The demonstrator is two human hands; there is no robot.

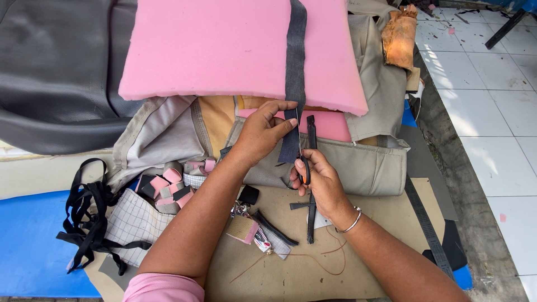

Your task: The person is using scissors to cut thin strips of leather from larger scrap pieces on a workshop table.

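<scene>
My left hand (263, 132) pinches a long dark grey fabric strip (295, 61) that runs down over a thick pink foam slab (224, 47). My right hand (318, 178) grips orange-handled scissors (304, 168), their blades pointing up along the strip's right edge, just below my left fingers. A narrow black strip (311, 131) hangs beside the blades and continues under my right hand. A silver bracelet (352, 222) sits on my right wrist.
Beige seat-cover fabric (363, 162) lies under the foam. Small pink foam offcuts (168, 187) and checked cloth (134, 221) sit at left, with tangled black straps (89, 218). A metal ruler (428, 226) lies at right, dark leather (56, 67) at top left, white tiles (492, 112) at right.
</scene>
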